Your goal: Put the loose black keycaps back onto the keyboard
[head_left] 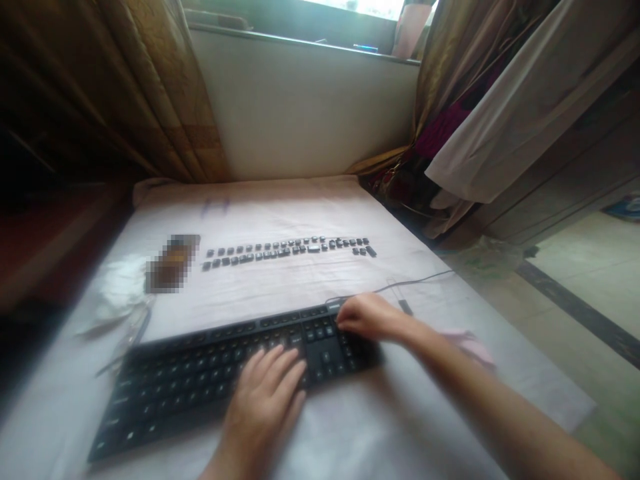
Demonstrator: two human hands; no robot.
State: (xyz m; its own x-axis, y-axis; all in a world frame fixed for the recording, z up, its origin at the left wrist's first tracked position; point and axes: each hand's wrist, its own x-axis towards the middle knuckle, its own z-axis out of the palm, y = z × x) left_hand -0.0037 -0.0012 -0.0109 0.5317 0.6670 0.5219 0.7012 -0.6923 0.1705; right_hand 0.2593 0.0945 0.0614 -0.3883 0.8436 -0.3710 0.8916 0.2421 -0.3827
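Note:
A black keyboard (195,370) lies at a slant across the white cloth. My left hand (270,387) rests on its middle, palm down with the fingers stretched out. At the top of the number pad on the right end, my right hand (367,317) has its fingers curled and pinched together against the keys. Whatever may be between those fingertips is hidden. Beyond the keyboard, loose black keycaps (280,252) are laid out in two long rows, with a few more (364,251) at the right end.
A white cloth (270,207) covers the table. At the left are a crumpled white bag (120,287) and a blurred-out brown item (173,263). The keyboard cable (415,281) runs off right, past a small dark object (405,307) and a pink cloth (467,347).

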